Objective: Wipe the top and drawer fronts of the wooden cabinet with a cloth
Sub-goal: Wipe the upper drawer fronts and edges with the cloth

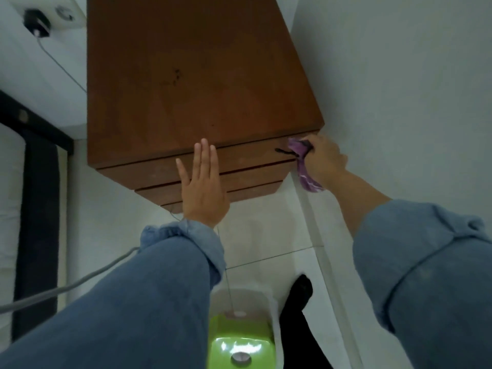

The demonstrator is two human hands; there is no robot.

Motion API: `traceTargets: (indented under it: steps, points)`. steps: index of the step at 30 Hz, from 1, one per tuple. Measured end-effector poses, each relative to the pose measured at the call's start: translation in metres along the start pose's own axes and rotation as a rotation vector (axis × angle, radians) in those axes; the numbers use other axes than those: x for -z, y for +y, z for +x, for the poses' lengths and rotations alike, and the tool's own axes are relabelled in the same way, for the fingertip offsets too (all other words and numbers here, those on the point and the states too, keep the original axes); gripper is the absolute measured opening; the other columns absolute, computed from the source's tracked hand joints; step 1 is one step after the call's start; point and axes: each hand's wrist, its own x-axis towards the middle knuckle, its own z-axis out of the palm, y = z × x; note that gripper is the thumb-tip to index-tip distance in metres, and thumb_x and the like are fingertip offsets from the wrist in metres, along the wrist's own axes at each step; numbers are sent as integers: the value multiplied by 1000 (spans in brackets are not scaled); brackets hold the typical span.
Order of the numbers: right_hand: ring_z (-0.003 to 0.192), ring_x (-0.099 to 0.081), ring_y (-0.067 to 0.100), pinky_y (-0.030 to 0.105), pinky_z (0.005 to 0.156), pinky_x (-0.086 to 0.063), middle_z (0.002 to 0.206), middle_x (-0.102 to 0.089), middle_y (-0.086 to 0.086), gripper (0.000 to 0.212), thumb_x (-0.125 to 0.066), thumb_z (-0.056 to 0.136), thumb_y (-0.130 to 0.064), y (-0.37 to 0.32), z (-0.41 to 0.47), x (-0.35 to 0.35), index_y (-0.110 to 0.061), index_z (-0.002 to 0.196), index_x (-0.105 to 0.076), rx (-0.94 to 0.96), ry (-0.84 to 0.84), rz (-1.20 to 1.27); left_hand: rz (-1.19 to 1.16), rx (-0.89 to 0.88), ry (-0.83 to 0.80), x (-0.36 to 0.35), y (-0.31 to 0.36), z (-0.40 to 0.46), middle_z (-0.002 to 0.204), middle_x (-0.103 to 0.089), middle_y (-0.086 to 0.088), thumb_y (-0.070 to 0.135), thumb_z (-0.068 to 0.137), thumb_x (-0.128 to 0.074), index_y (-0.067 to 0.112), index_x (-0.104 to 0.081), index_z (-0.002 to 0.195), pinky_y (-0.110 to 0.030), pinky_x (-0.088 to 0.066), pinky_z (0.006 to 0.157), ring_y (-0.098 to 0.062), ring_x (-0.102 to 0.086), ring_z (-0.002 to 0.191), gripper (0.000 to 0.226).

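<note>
The brown wooden cabinet (186,75) fills the upper middle, seen from above, with its stepped drawer fronts (149,173) running below the top's front edge. My right hand (323,158) grips a purple cloth (302,161) against the right end of the top drawer front, by a dark handle (283,151). The cloth's tail hangs down past the cabinet's right corner. My left hand (202,182) lies flat with straight fingers over the drawer fronts, fingertips at the top's front edge.
A white wall (399,75) runs close along the cabinet's right side. A black plug in a wall socket (37,23) with a thin cable sits upper left. A green and white stool (241,336), a grey cable (66,288) and a dark foot (299,291) are on the white tiled floor.
</note>
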Motion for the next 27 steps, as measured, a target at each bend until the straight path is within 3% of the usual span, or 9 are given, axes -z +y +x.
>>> traceTargets:
  steps: [3, 7, 11, 16, 18, 20, 24, 27]
  points:
    - [110, -55, 27, 47, 103, -36, 116, -63, 0, 21, -50, 88, -27, 7, -6, 5, -34, 106, -58, -80, 29, 92, -91, 123, 14, -6, -20, -13, 160, 9, -9, 17, 83, -48, 6, 2, 151, -56, 3, 116, -22, 11, 147, 85]
    - [117, -52, 33, 47, 107, -36, 127, -54, 13, 44, -51, 82, -5, 18, 5, -2, -16, 124, -46, -142, 43, 254, -313, 433, 90, -14, -45, -23, 160, 2, -8, 18, 83, -54, 6, 0, 151, -52, -1, 118, -23, 3, 147, 87]
    - [121, -48, 28, 25, 102, -35, 138, -39, 19, 50, -44, 86, 10, 13, 19, -12, 0, 134, -34, -263, 70, 377, -513, 653, 194, -17, -67, -24, 160, -2, -8, 25, 86, -54, 5, -1, 151, -50, -6, 118, -23, -3, 147, 86]
    - [126, -45, 27, 24, 97, -34, 142, -38, 17, 54, -36, 90, 9, 3, 31, -28, -2, 140, -20, -290, 88, 473, -664, 766, 316, -17, -96, -22, 159, -6, -10, 33, 88, -54, 3, -1, 150, -45, -9, 119, -23, -9, 146, 87]
    - [118, -49, 22, 21, 93, -35, 138, -42, 10, 55, -39, 88, 6, 1, 36, -30, 2, 140, -20, -263, 105, 499, -721, 767, 320, -17, -109, -17, 159, -7, -11, 39, 89, -55, 3, -1, 150, -43, -10, 119, -23, -9, 146, 89]
    - [112, -48, 18, 27, 101, -38, 138, -45, 10, 60, -44, 83, 4, 1, 42, -35, 3, 139, -24, -261, 134, 562, -778, 755, 323, -18, -122, -12, 159, -8, -11, 48, 89, -54, 3, -1, 150, -42, -9, 120, -23, -8, 147, 92]
    - [134, -40, 21, 36, 114, -32, 150, -31, 13, 61, -40, 90, 5, 6, 55, -46, -6, 145, -16, -308, 211, 672, -855, 743, 344, -17, -136, 0, 159, -11, -9, 58, 85, -54, 6, -2, 151, -42, -12, 119, -21, -11, 146, 99]
    - [123, -51, 23, 40, 107, -42, 141, -46, 13, 59, -50, 87, 5, 8, 64, -49, -8, 141, -32, -312, 205, 726, -907, 779, 366, -17, -138, 7, 159, -12, -9, 61, 81, -57, 5, -3, 151, -42, -13, 120, -21, -11, 146, 105]
